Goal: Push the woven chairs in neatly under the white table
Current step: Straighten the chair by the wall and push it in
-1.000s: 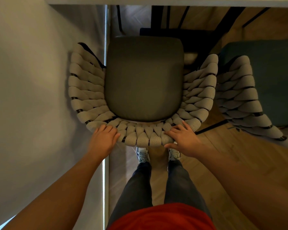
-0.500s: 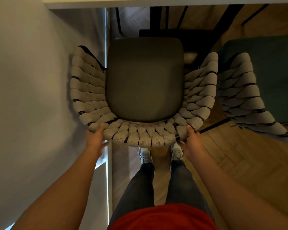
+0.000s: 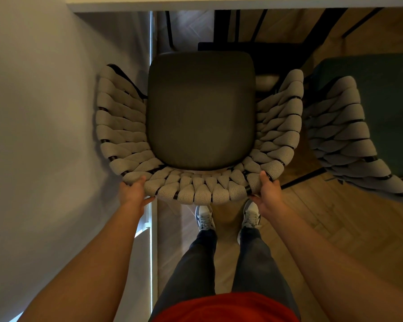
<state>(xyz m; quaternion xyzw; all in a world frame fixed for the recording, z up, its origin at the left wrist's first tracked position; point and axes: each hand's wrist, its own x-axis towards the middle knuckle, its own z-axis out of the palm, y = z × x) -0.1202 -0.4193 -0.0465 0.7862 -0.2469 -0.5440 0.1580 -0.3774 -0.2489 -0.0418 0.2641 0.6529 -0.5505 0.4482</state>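
A woven chair (image 3: 196, 189) with a beige rope back and a dark seat cushion stands directly below me, facing the white table (image 3: 219, 3) whose edge runs along the top. My left hand (image 3: 133, 194) grips the left rear corner of the woven backrest, thumb on top. My right hand (image 3: 268, 194) grips the right rear corner in the same way. The front of the seat is still short of the table edge. A second woven chair (image 3: 344, 135) with a teal seat stands to the right.
A pale wall (image 3: 44, 135) runs close along the chair's left side. Dark table legs (image 3: 230, 26) stand under the table ahead of the seat. My feet (image 3: 205, 219) stand on wooden floor just behind the chair.
Both hands slid from resting on top of the backrest to gripping its rear corners from behind. The chair has shifted slightly toward me in view.
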